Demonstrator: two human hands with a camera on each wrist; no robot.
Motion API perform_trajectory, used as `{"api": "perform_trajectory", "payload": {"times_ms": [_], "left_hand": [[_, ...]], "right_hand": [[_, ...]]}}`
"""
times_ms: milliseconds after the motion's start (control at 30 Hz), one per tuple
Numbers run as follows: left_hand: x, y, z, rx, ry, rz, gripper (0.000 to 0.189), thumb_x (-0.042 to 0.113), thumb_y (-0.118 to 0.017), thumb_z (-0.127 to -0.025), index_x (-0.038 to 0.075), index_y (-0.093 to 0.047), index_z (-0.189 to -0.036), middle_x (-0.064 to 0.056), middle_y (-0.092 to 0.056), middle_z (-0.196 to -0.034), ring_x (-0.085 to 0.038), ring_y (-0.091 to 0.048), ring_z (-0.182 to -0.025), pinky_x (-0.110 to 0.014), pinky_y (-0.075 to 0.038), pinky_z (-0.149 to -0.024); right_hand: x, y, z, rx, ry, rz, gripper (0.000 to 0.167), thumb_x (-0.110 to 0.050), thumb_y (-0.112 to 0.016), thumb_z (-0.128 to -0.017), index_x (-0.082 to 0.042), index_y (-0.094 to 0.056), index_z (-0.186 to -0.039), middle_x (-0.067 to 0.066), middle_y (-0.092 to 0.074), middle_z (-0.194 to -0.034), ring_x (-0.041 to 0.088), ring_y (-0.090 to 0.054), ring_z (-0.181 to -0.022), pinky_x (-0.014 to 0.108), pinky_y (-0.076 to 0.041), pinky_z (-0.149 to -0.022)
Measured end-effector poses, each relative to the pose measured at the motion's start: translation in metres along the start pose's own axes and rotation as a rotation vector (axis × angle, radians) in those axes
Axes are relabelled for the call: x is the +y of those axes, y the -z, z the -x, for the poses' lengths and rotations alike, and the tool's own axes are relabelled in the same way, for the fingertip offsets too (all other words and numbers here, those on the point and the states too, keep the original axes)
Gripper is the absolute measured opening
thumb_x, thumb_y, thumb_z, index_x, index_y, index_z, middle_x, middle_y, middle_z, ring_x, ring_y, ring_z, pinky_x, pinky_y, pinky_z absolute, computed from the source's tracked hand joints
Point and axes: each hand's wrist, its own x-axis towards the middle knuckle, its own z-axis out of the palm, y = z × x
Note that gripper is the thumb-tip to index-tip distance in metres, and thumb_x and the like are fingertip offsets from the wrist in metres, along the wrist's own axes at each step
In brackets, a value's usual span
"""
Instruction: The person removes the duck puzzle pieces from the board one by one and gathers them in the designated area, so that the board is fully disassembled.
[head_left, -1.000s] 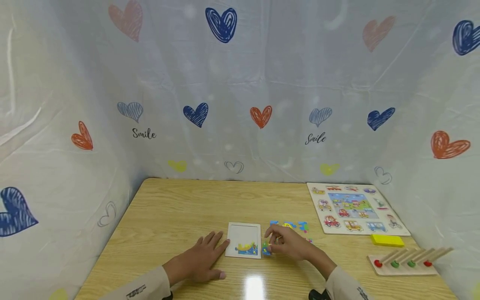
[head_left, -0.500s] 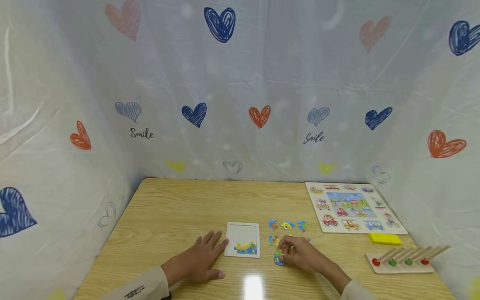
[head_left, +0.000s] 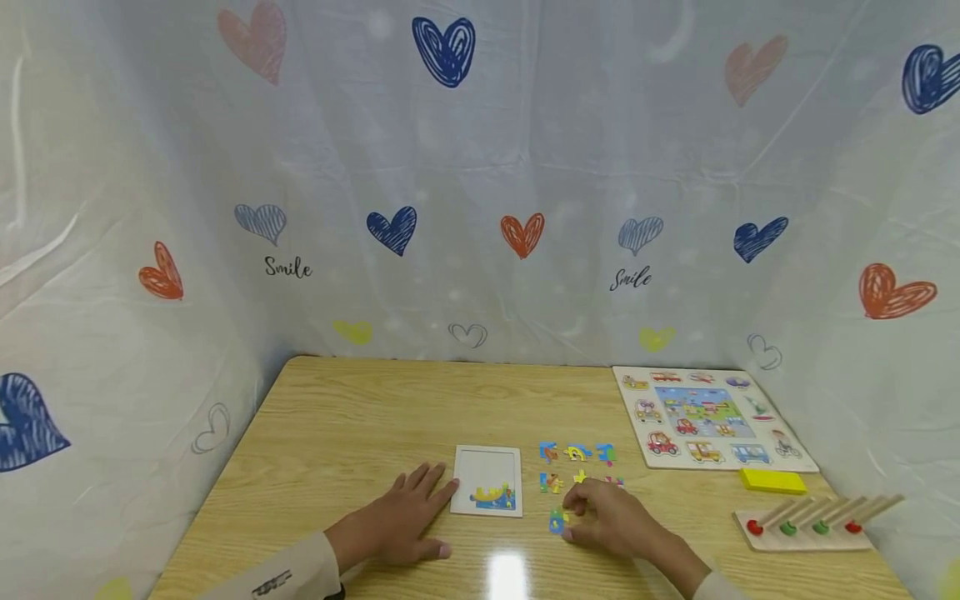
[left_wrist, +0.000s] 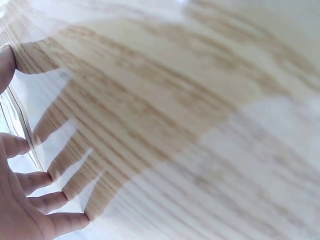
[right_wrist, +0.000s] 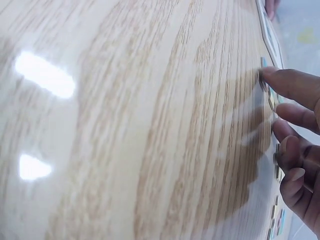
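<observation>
My left hand [head_left: 405, 517] lies flat on the table with its fingers spread. Its index fingertip touches the left edge of a white square puzzle tray [head_left: 467, 475]. Joined pieces with a yellow boat-like picture [head_left: 491, 495] fill the tray's lower part. To the right of the tray, a blue-and-green puzzle piece [head_left: 557, 522] lies on the table. My right hand [head_left: 611, 518] holds this piece at its right side between thumb and index finger. In the right wrist view the thumb [right_wrist: 285, 80] touches the piece's edge, and the other fingers curl loosely.
Several loose puzzle pieces [head_left: 576, 452] lie in rows beyond the right hand, one partly hidden by it. A vehicle picture board [head_left: 630, 417], a yellow block [head_left: 772, 481] and a wooden peg stand [head_left: 810, 542] occupy the right side. A heart-patterned curtain [head_left: 465, 283] encloses the table.
My right hand has moved the blue-and-green piece from beside the tray rightward to below the loose pieces. Its thumb and index finger now stand wider apart. The left hand has stayed put.
</observation>
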Motion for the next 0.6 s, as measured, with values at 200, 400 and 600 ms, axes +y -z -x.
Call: {"api": "perform_trajectory", "payload": {"times_ms": [200,400,600], "left_hand": [[-0.0002,-0.0006,0.0002,0.001,0.001,-0.002,0.089,0.068,-0.049,-0.095,0.012,-0.024,-0.160,-0.023,-0.018,-0.165,-0.048,-0.021,-0.150,-0.069,-0.029,-0.112],[0.0005,0.0005,0.0007,0.001,-0.001,0.000,0.089,0.067,-0.049,-0.096,0.012,-0.025,-0.160,-0.023,-0.019,-0.165,-0.048,-0.021,-0.150,-0.069,-0.029,-0.112],[-0.0002,0.0001,-0.0001,-0.003,0.003,-0.006,0.089,0.068,-0.049,-0.096,0.012,-0.024,-0.161,-0.022,-0.018,-0.165,-0.047,-0.021,-0.151,-0.068,-0.029,-0.112]], "right_hand": [[-0.0002,-0.0034,-0.0026,0.008,0.018,-0.009,0.029,-0.044,-0.079,-0.085,-0.023,-0.070,-0.102,-0.014,-0.062,-0.095,0.002,-0.056,-0.087,0.024,-0.049,-0.075],[-0.0004,-0.0062,-0.0052,0.017,0.030,-0.009,0.027,-0.042,-0.079,-0.085,-0.023,-0.071,-0.102,-0.016,-0.062,-0.092,0.000,-0.055,-0.085,0.023,-0.049,-0.073],[-0.0023,-0.0068,-0.0063,0.036,0.064,-0.004,0.028,-0.042,-0.081,-0.084,-0.021,-0.073,-0.100,-0.015,-0.064,-0.090,0.000,-0.056,-0.084,0.023,-0.049,-0.072]]}}
